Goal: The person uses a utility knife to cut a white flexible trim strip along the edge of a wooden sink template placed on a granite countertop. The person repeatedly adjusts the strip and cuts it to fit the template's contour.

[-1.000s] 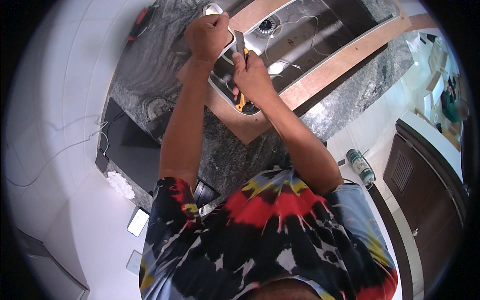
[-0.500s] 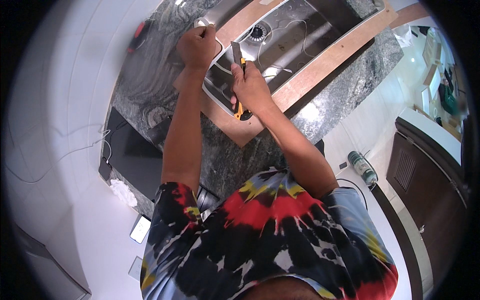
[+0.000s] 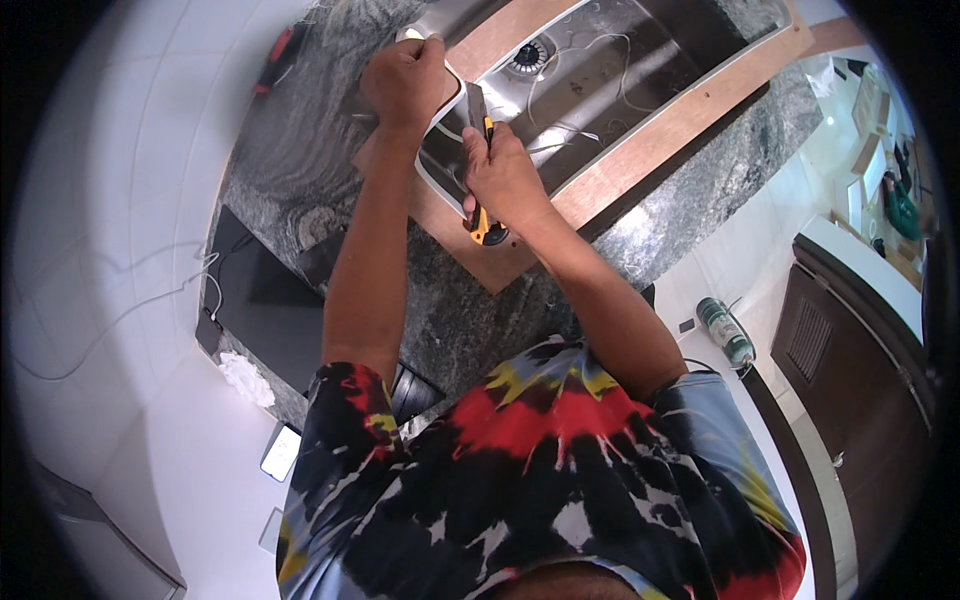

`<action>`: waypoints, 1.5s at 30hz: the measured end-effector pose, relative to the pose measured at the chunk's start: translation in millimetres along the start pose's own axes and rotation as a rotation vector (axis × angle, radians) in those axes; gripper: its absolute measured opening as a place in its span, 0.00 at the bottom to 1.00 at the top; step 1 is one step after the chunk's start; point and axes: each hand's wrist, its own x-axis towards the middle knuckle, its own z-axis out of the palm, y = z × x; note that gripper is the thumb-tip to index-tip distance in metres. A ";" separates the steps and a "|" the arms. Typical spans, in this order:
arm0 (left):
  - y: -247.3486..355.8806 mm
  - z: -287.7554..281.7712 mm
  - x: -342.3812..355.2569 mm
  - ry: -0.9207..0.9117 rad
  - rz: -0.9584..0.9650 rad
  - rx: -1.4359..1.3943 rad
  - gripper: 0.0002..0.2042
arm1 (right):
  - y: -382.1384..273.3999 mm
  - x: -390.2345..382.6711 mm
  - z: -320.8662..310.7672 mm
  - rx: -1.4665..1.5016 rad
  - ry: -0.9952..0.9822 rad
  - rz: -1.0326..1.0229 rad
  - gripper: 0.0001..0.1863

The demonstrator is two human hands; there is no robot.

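A stainless steel sink [image 3: 640, 75] with a round drain [image 3: 528, 57] sits in a dark granite countertop [image 3: 470, 310], bordered by a wooden strip [image 3: 690, 115]. My left hand [image 3: 405, 82] presses down on the sink's near-left rim corner. My right hand [image 3: 503, 178] grips a yellow and black utility knife [image 3: 482, 165], its blade pointing up along the sink's rim beside the left hand. Thin white strands lie inside the basin.
A red and black tool [image 3: 277, 55] lies on the counter at the far left. A green and white tube [image 3: 725, 331] lies on the white floor to the right, near a dark brown cabinet [image 3: 850, 350]. Loose cables run over the floor at left.
Both hands and the knife have stayed at the sink's rim corner; the view has shifted slightly, and my right hand has drawn the knife a little nearer along the rim.
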 end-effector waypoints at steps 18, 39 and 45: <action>-3.7 3.2 7.3 -0.076 0.066 -0.117 0.17 | 1.7 14.3 -13.7 0.136 -0.114 0.016 0.20; 66.4 -39.9 -55.0 -0.210 -0.116 0.193 0.20 | -1.3 -0.7 -41.3 0.607 0.008 -0.092 0.14; 46.4 -21.3 -42.2 -0.201 -0.071 0.240 0.18 | 6.8 -11.2 -33.7 0.432 -0.033 -0.039 0.14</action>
